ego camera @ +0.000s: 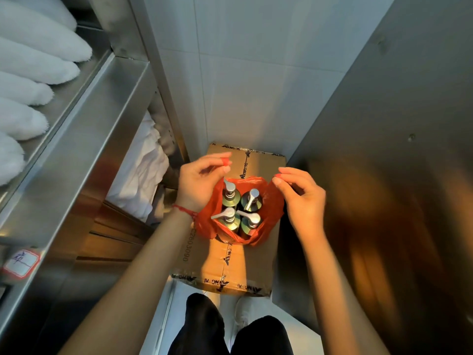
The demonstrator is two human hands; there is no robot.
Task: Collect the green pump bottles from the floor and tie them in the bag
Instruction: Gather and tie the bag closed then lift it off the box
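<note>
An orange-red plastic bag (271,201) stands on a taped cardboard box (230,262) in the middle of the view. Several green pump bottles (231,198) with silver pump heads stand upright inside it, close together. My left hand (197,183) is at the bag's left side and pinches one bag handle between thumb and fingers above the bottles. My right hand (302,198) is at the bag's right side and pinches the other handle. The two handles are held apart, with the bag's mouth open between them.
A steel shelf unit (84,129) rises on the left, with folded white towels (28,73) on top and white linen (143,170) lower down. A steel wall (384,175) closes the right side. My legs (230,331) stand on the pale floor before the box.
</note>
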